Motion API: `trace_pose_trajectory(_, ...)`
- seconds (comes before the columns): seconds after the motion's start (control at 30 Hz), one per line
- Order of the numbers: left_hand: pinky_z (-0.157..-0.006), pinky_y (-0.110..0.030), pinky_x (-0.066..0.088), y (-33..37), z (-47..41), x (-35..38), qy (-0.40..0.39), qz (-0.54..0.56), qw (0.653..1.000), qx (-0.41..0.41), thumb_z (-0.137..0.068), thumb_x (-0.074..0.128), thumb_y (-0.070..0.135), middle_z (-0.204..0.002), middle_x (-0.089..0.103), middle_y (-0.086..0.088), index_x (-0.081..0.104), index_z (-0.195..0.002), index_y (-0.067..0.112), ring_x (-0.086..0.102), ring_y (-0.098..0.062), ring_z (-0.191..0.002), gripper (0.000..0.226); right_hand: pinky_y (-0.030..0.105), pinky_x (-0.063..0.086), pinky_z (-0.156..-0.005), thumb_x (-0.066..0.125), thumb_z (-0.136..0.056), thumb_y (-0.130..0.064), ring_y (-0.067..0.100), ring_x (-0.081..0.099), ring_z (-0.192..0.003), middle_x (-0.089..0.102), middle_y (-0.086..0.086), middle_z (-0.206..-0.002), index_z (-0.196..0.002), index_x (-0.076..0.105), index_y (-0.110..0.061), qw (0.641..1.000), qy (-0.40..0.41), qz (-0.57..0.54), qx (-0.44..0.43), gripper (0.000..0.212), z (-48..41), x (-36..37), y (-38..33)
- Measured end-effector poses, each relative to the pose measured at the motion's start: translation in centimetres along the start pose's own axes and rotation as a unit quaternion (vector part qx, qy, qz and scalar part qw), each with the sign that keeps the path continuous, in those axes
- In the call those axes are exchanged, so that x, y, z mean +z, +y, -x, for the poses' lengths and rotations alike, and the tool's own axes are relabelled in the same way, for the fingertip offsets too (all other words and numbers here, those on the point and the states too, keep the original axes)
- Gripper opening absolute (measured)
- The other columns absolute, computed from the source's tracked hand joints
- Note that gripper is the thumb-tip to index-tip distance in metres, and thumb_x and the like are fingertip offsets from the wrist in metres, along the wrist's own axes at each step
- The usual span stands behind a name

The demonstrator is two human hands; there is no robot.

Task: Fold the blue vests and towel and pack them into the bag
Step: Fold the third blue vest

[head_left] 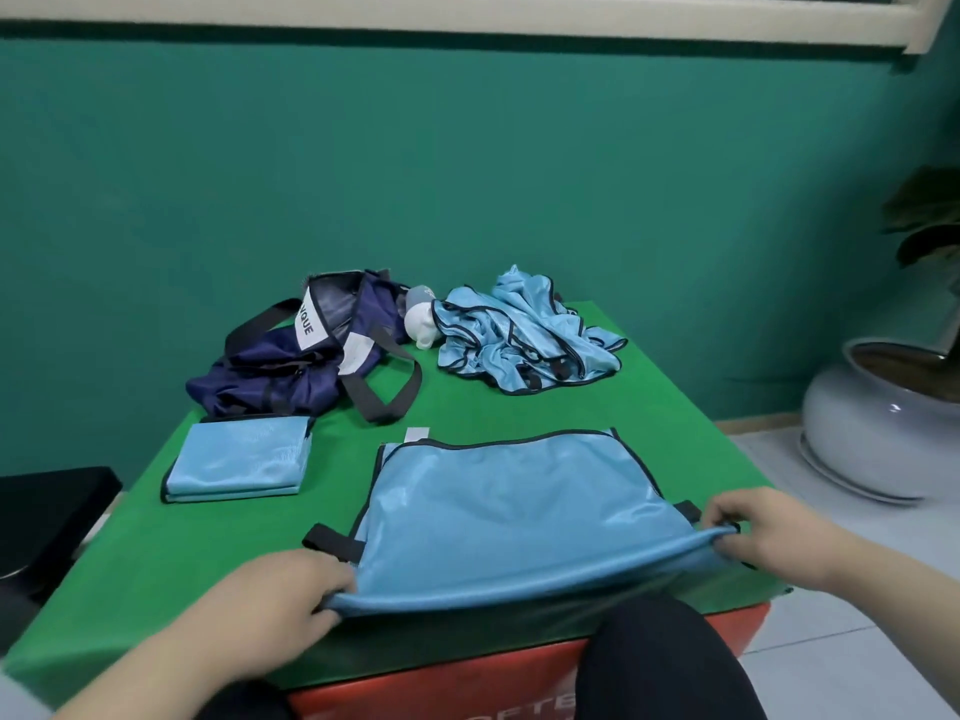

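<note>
The green-covered table (467, 407) is carrying everything. Nearest the person, a blue vest (498, 506) is lying spread flat with its near edge being lifted. The left hand (291, 589) is pinching the left corner and the right hand (753, 532) is pinching the right corner. The hands are well apart, and the hem is sagging slightly between them.

For a clean fold, I judge both corners should be travelling together toward the far edge with the hem kept taut, so the black trim is meeting squarely and the side straps are tucking inside.

Counting:
- One dark blue bag (260, 379) is slumping at the far left.
- One heap of unfolded vests (524, 340) is sitting to the bag's right; how many it holds I cannot tell.
- One folded blue stack (239, 459) is waiting left of the spread vest.
- One small white bundle (421, 324), perhaps the towel, is resting between bag and heap.
</note>
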State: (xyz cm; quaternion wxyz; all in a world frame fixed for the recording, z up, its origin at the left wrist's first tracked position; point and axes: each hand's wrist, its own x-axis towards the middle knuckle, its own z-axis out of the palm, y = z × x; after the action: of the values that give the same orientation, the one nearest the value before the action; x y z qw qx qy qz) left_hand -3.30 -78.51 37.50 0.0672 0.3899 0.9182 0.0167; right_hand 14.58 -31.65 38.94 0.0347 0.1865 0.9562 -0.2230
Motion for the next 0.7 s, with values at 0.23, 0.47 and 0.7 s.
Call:
trace_pose_trajectory(0.23, -0.064, -0.017, 0.042, -0.7, -3.1, -4.6, -0.003, 0.039, 0.999, -0.035, -0.086, 0.059, 0.031, -0.081, 0.063, 0.015, 0.060, -0.091, 0.034, 0.055, 0.001, -0.075, 0.006, 0.032, 0.039, -0.053, 0.064, -0.080, -0.007, 0.013, 0.050, -0.053, 0.064, 0.003, -0.064, -0.071, 0.066, -0.027, 0.998, 0.051, -0.015, 0.022, 0.022, -4.8, -0.5, -0.3)
trace_pose_trajectory(0.47, -0.067, -0.029, 0.050, -2.9, -10.5, -5.0, 0.082, 0.068, 0.987, -0.122, -0.085, 0.057, 0.020, -0.075, 0.064, 0.012, 0.060, -0.089, 0.040, 0.057, -0.003, -0.071, 0.020, 0.033, 0.048, -0.058, 0.057, -0.084, -0.017, 0.020, 0.062, -0.066, 0.067, 0.000, -0.072, -0.084, 0.066, -0.027, 0.991, 0.117, 0.008, 0.063, 0.014, -12.8, -0.7, -2.3)
trace_pose_trajectory(0.7, -0.101, -0.043, 0.044, -4.3, -16.5, -2.5, 0.186, -0.026, 0.973, -0.135, -0.087, 0.067, 0.041, -0.138, 0.057, 0.001, 0.055, -0.137, 0.028, 0.051, -0.026, -0.126, 0.053, 0.042, 0.046, -0.099, 0.061, -0.089, -0.039, 0.028, 0.057, -0.115, 0.060, 0.005, -0.126, -0.137, 0.050, -0.026, 0.980, 0.113, 0.137, 0.092, 0.051, -18.5, 1.5, -3.5)
